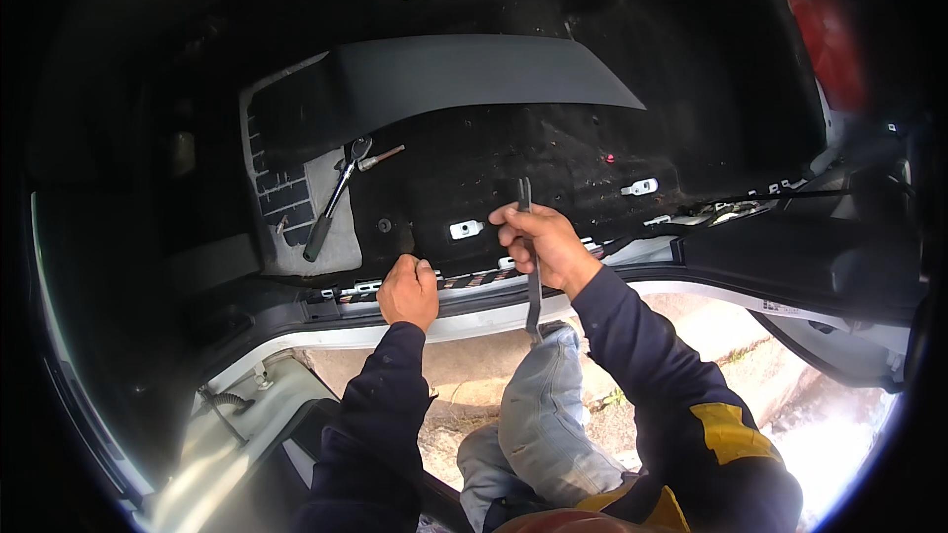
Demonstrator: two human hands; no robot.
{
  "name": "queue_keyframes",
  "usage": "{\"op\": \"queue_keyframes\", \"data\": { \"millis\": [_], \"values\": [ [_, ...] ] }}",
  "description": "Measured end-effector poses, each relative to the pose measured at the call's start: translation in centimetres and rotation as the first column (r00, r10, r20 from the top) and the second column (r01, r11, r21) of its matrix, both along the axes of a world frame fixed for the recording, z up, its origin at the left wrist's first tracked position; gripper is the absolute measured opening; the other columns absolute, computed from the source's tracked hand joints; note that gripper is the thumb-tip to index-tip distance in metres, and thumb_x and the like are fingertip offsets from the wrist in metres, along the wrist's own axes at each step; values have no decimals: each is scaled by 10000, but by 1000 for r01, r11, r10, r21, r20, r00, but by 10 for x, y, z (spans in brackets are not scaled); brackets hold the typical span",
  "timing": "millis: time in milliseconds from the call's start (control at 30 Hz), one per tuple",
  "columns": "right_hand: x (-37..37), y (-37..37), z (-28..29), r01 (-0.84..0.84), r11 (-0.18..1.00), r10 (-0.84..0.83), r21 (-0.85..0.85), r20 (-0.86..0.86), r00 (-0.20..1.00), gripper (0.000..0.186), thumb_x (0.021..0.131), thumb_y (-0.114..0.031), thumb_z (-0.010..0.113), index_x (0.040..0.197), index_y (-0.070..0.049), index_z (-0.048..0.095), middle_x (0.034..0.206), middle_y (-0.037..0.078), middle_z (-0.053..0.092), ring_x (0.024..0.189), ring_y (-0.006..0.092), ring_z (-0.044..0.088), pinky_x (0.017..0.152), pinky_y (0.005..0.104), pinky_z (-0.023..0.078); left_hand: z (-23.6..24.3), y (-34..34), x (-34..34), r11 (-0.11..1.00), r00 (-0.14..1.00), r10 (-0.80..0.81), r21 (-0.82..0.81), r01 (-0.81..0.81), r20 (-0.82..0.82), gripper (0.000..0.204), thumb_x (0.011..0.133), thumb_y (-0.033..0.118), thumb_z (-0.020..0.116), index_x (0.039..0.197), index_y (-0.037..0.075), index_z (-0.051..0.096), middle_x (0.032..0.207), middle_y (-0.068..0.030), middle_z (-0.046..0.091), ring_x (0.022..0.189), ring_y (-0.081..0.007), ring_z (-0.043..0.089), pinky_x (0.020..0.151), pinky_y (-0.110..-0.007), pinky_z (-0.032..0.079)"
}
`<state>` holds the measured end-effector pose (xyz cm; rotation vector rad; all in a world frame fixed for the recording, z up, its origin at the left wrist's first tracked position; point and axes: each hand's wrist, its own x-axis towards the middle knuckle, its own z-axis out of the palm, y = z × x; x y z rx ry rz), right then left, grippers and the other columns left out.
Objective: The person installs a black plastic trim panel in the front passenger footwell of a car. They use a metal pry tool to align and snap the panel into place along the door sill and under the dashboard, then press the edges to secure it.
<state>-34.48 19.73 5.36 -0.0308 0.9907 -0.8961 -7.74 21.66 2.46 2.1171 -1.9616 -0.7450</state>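
My right hand (546, 245) is closed around a dark, flat pry bar (534, 298). Its forked tip points away from me over the black floor, and its other end reaches down over the door sill by my knee. My left hand (408, 293) is curled into a fist at the inner edge of the sill (464, 324). Its fingertips are hidden, so I cannot see what they grip, if anything. Between and beside my hands, a striped wiring harness (484, 278) runs along the sill.
A ratchet (336, 202) lies on a grey mat piece (341, 192) at the left, near a metal extension (382, 157). Beyond it rests a long dark grey trim panel (474, 74). White metal brackets (466, 230) stand on the black floor (553, 143). Black trim (790, 252) covers the right.
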Motion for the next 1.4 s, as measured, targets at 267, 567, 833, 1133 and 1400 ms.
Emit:
{"op": "queue_keyframes", "data": {
  "millis": [267,567,833,1133,1400],
  "values": [
    [-54,50,16,-74,966,202,246,-549,811,341,1051,-293,708,864,-8,694,653,24,594,521,107,509,491,309,385,-1,-8,-5,997,996,-41,62,36,82,243,995,268,638,881,54,648,915,-167,734,884,-421,718,804,-535,557],
    [-36,70,4,-47,951,246,307,-650,719,298,1022,-233,745,832,-8,696,633,-3,588,528,84,498,502,299,376,-2,-13,-7,993,991,-68,105,57,113,240,988,284,662,879,70,645,907,-152,727,881,-416,713,785,-532,556],
    [-30,68,-7,-122,914,370,388,-670,644,325,965,-287,770,854,18,742,670,81,692,617,176,653,636,379,511,1,-14,-7,991,995,-51,130,40,87,252,1003,289,655,902,58,656,907,-156,727,880,-414,717,781,-526,554],
    [-30,69,-14,-205,912,406,356,-709,577,421,922,-386,767,904,35,774,824,218,742,833,380,709,810,463,526,0,-13,-8,993,995,-43,114,32,95,277,1056,296,586,939,52,643,949,-181,739,920,-437,716,806,-552,546],
    [-32,64,-28,-319,853,519,413,-735,437,473,903,-467,744,831,-3,803,906,220,780,951,388,747,893,459,553,5,-16,-14,991,990,-44,131,27,131,268,1065,286,569,964,50,648,981,-193,742,943,-446,714,813,-556,547]
  ]
}}
